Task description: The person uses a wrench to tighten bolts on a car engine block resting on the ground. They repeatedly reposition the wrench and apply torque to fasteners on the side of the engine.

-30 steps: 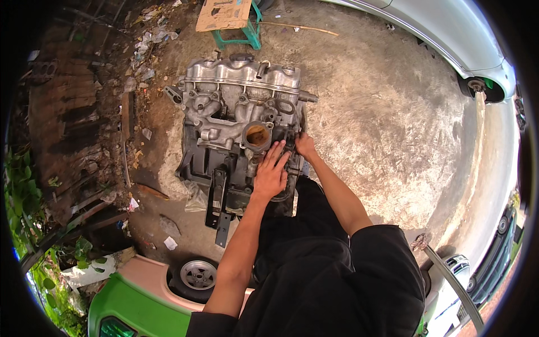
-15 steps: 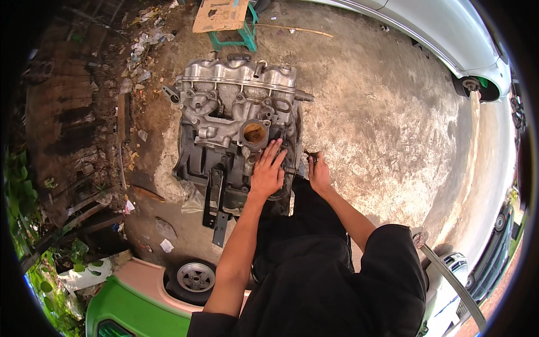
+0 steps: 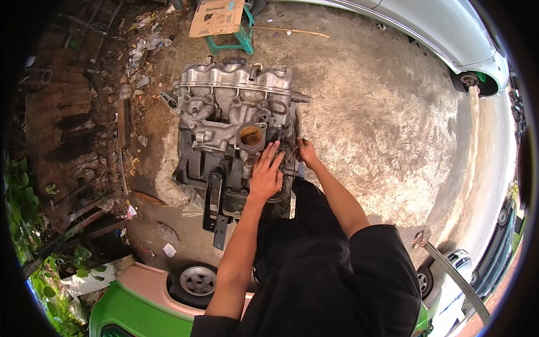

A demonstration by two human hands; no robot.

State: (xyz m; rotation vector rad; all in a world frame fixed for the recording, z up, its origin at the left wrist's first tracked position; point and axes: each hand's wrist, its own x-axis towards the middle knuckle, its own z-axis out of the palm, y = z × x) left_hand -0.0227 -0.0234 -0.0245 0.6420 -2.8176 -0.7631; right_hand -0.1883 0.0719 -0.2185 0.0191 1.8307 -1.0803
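Note:
A bare car engine (image 3: 236, 115) of grey metal stands on the ground in front of me. My left hand (image 3: 266, 175) lies on it with fingers stretched out, just below the round intake opening (image 3: 251, 136), whose inside is brown. At the engine's right side my right hand (image 3: 306, 154) is closed, its fingers bent round something thin and dark that I cannot make out. A thin curved line runs between that hand and the engine block. A black metal bracket (image 3: 214, 194) with holes sticks out from the engine's near side, left of my left forearm.
A green stool (image 3: 241, 40) with cardboard (image 3: 216, 18) on top stands beyond the engine. Wood scraps and litter (image 3: 147, 45) lie along the left. A silver car (image 3: 438, 33) is at the far right; a green and pink vehicle (image 3: 149, 281) with a wheel (image 3: 198, 279) is at lower left.
My right hand has moved up and slightly left, closer to the engine's right side. My left hand keeps its place on the engine. The whole view has shifted slightly.

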